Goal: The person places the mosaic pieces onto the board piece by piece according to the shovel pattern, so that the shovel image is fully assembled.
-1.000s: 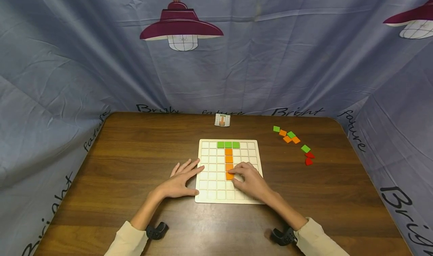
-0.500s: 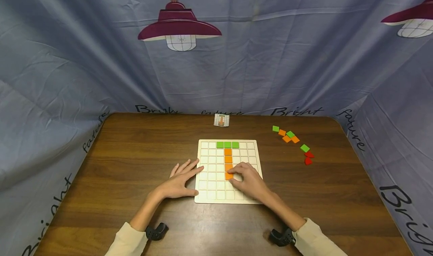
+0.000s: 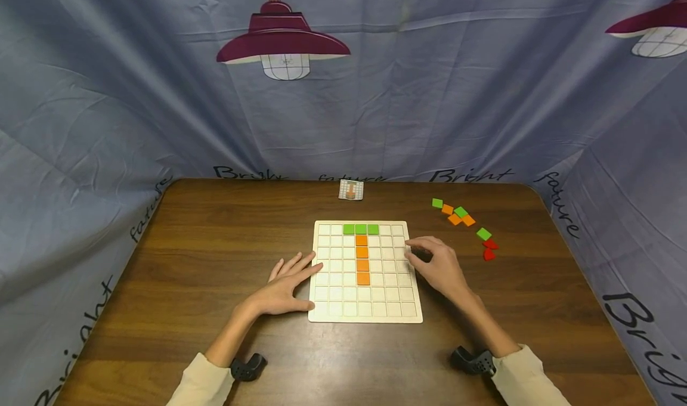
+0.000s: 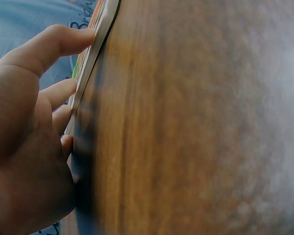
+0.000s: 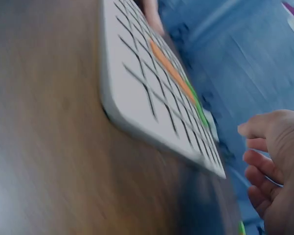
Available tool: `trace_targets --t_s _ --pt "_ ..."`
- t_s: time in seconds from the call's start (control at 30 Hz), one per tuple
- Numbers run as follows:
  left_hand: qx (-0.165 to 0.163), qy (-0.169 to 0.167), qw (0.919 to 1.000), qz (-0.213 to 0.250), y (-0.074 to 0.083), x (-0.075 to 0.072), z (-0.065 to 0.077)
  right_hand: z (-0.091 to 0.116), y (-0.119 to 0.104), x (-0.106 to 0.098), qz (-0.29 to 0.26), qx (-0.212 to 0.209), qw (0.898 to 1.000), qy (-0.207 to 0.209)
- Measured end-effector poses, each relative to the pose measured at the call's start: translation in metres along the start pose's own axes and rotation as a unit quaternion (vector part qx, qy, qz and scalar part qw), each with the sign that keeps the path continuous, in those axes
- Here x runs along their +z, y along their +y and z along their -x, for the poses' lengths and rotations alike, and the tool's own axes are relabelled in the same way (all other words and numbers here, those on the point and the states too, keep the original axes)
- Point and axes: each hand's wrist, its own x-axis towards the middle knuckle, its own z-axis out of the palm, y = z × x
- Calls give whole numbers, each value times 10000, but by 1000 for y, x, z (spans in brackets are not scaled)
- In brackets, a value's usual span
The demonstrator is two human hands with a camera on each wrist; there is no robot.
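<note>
In the head view, print on the small white card [image 3: 351, 189] is too small to read, the right-hand maroon lamp printed on blue cloth [image 3: 656, 29] is cut by the right edge, and the cream cloth sleeves [image 3: 201, 381] run off the bottom. The left wrist view blurs the brown wooden bench [image 4: 195, 122] and hides most of the pale gridded square board [image 4: 103, 22]. The right wrist view crops the right hand [image 5: 286, 169].
</note>
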Motion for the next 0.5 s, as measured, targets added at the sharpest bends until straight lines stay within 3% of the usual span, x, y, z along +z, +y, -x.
trace_targets --t_s 0.33,0.5 --pt "13 -6 10000 43 0 1 1 -15 61 -59 634 653 9932 724" --pt "20 10 10000 -2 0 0 1 -16 83 -80 625 1094 9885 837"
